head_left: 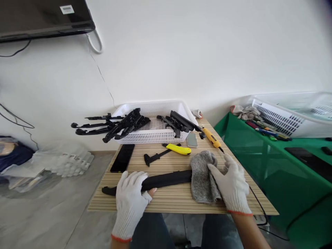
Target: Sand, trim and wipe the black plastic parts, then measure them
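Apparently mid-wipe: left hand (pixel 131 192) grips long black part (pixel 168 180) across near tabletop (pixel 166 204); right hand (pixel 232 185) holds grey cloth (pixel 203 178) over its right end. Beyond, white basket (pixel 155 138) bears more black parts (pixel 129 123); whether wiped, cannot tell.

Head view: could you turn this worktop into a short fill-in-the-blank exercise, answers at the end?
1. The long part held in the left grip is ____ in colour.
2. As pictured, the grey cloth meets that part's ____ end.
3. The cutter has a ____ handle.
4. As pictured, the phone lies to the ____ of the caliper.

Missing words: black; right; yellow; left.
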The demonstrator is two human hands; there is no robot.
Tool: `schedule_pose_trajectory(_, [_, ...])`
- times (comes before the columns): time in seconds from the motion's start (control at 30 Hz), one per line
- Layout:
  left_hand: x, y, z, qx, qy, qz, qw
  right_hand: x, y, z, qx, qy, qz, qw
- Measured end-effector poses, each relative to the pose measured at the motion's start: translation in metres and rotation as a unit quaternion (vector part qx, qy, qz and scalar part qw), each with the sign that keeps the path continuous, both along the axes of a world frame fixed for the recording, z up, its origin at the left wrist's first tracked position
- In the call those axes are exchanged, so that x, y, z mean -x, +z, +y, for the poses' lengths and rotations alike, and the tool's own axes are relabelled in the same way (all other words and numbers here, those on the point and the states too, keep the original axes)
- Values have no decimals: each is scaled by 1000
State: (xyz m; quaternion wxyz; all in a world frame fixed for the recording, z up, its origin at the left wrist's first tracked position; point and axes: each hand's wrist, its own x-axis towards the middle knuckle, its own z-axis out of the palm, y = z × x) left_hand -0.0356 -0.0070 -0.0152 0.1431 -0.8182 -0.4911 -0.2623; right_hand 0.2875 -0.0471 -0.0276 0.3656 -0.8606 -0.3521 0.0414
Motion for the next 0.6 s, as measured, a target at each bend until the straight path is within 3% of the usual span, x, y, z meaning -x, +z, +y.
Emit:
schedule_pose_trajectory(0.03, [-2, 2, 0, 12, 4, 7, 1000, 2, 1, -1, -14, 23, -23, 999])
schedule_pose_trajectory(0.1, [-7, 6, 2, 35, 11, 23, 999, 6, 1, -2, -26, 131, -61, 989])
schedule_pose_trajectory(0.17, [-11, 9, 5, 43, 16, 37, 998, 11, 0, -1, 5, 237, -75, 969])
schedule_pose_trajectory(0.3, [-9, 11, 6, -19, -13, 26, 999, 14, 4, 1, 59, 271, -40, 960])
schedule_pose_trajectory(0.43, [-6, 8, 5, -56, -22, 4, 998, 3, 9, -7, 18, 297, 137, 945])
schedule_pose_trajectory(0.53, [-6, 7, 6, -11, -19, 12, 1000, -6, 9, -14, -74, 338, 317, 883])
schedule_pose_trajectory(0.6, [-6, 8, 7, 11, -15, 23, 1000, -9, 7, -17, -108, 346, 361, 859])
